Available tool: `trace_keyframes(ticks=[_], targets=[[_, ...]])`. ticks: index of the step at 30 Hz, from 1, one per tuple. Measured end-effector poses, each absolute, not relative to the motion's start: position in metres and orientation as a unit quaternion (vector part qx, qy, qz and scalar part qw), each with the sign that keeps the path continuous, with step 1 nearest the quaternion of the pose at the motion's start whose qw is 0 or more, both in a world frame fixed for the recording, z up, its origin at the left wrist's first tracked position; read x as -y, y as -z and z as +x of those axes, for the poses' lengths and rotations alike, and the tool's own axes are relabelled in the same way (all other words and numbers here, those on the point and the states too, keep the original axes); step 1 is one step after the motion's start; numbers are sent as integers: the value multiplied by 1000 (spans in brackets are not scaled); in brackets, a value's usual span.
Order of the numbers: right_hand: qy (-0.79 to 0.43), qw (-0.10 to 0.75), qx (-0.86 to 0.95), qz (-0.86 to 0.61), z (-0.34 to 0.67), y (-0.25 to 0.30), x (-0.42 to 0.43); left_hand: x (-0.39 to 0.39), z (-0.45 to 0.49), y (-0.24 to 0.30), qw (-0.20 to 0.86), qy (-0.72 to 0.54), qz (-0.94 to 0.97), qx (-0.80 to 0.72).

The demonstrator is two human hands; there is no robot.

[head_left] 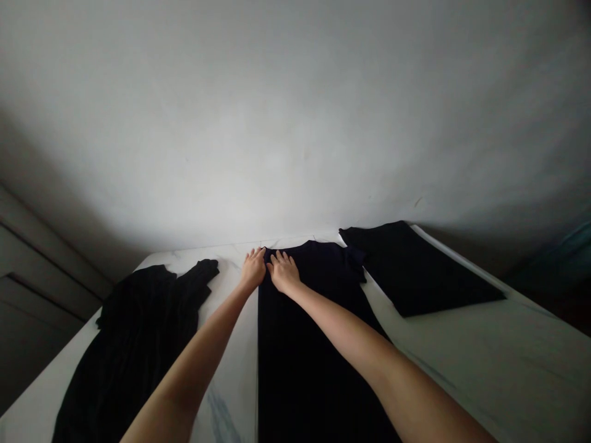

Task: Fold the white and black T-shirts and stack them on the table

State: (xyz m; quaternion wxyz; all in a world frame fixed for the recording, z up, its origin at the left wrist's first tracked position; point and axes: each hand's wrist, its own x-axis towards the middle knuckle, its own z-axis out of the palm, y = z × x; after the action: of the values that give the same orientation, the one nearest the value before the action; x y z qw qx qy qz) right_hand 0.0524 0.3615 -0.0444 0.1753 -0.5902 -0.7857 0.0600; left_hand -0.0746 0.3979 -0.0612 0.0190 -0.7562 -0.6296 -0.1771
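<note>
My left grip [253, 269] touches the dark T-shirt's [314, 357] far left corner mid-counter [489, 363], pinch unclear; my right grip [282, 271] rests there, fingers spread. A black top [143, 320] lies left, black cloth [425, 271] right.

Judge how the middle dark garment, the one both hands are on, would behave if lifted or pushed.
The middle dark garment would probably hang floppy: it lies flat on the table, its top edge uneven. It is likely light for its spread, since it looks thin. Pushed, it may slide or bunch, as the tabletop looks smooth.
</note>
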Motion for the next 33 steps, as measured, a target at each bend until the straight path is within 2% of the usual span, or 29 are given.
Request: trace_keyframes(ticks=[6,10,14,17,20,25,29,33], targets=[[-72,125,800,-583,58,69,-356,-430,-82,78,24,72,-801,594],[-68,133,803,-576,64,77,-359,-432,-83,86,23,72,-800,595],[-78,92,790,-602,59,64,-356,-430,-78,73,9,56,-790,611],[-50,94,803,-586,52,54,-334,-425,-74,59,23,64,-793,606],[-36,117,854,-505,50,56,-292,-412,-71,53,26,99,-810,577],[-74,118,897,-420,55,74,-225,-371,-64,70,-22,69,-867,493],[-78,118,897,-418,57,76,-211,-349,-59,86,-6,72,-877,475],[-74,111,886,-444,53,66,-207,-346,-57,78,-1,46,-883,467]])
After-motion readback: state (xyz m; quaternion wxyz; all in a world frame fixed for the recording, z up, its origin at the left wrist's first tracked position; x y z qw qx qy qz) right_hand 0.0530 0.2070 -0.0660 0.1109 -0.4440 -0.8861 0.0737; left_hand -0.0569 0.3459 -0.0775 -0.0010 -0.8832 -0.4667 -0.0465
